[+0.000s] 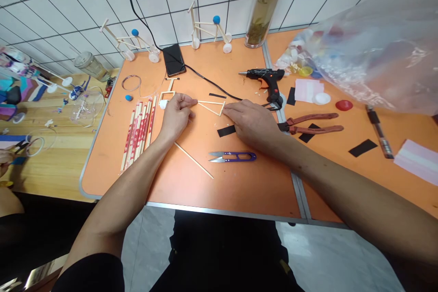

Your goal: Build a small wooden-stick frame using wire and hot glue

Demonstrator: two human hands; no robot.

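Observation:
My left hand (176,116) pinches the left end of a triangular frame of thin wooden sticks (209,107) between thumb and fingers. My right hand (251,123) grips the frame's right corner with its fingertips. Left of my left hand, a white bottle-cap wheel (163,104) sits on a small stick piece (170,89); I cannot tell whether it joins the frame. Below my left wrist lies a bundle of chopsticks in red-and-white paper sleeves (138,134). A loose wooden stick (193,159) lies under my left hand, and purple-handled thread snips (232,157) lie between my hands.
A black glue gun (266,81), brown-handled pliers (313,123), black strips (226,131) and a phone (174,59) share the orange table (222,191). Finished stick models (208,27) stand behind. A plastic bag (369,50) hangs at right. A co-worker's hand (4,162) shows far left.

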